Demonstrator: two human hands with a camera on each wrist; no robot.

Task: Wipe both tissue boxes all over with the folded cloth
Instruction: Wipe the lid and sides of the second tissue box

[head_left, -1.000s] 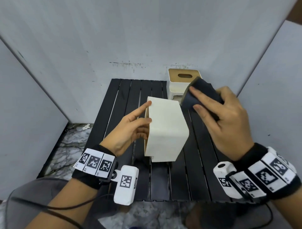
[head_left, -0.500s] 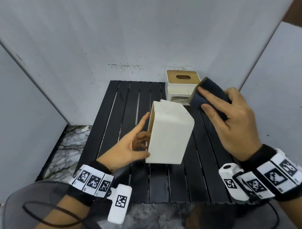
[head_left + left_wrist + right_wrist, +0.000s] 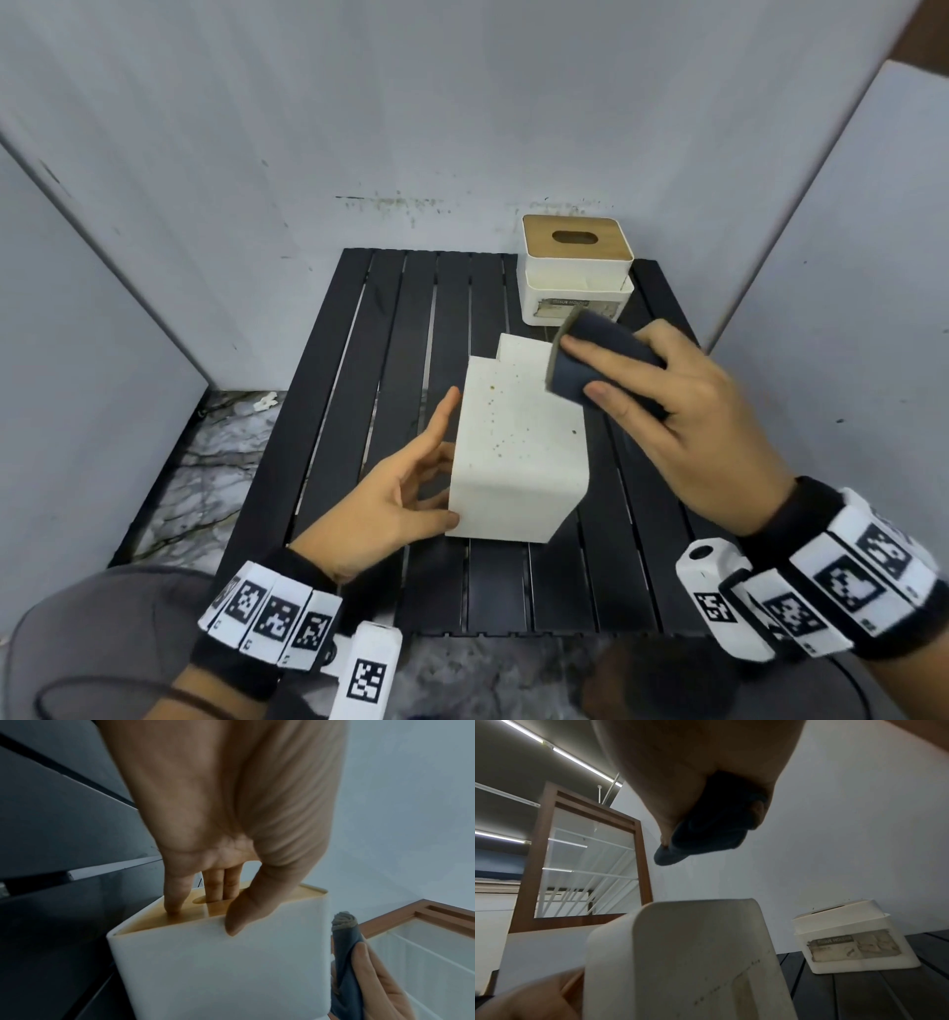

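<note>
A white tissue box (image 3: 518,452) lies tipped over the black slatted table (image 3: 359,385), a speckled face up and its wooden lid facing left. My left hand (image 3: 436,462) grips it, with two fingers in the lid slot (image 3: 205,899) and the thumb on the near white side (image 3: 226,973). My right hand (image 3: 667,411) grips a folded dark blue cloth (image 3: 590,360) over the box's far right corner. The right wrist view shows the cloth (image 3: 706,833) a little above the box (image 3: 693,953). A second white tissue box (image 3: 575,277) with a wooden lid stands upright at the back.
Grey panels wall in the table at the back and on both sides. The second box (image 3: 854,939) carries a worn label on its front. Marble floor (image 3: 205,462) shows to the left of the table and along its near edge.
My left hand has turned the near box so that a speckled face points up. My right hand has brought the cloth down and left, over the box's far right corner.
</note>
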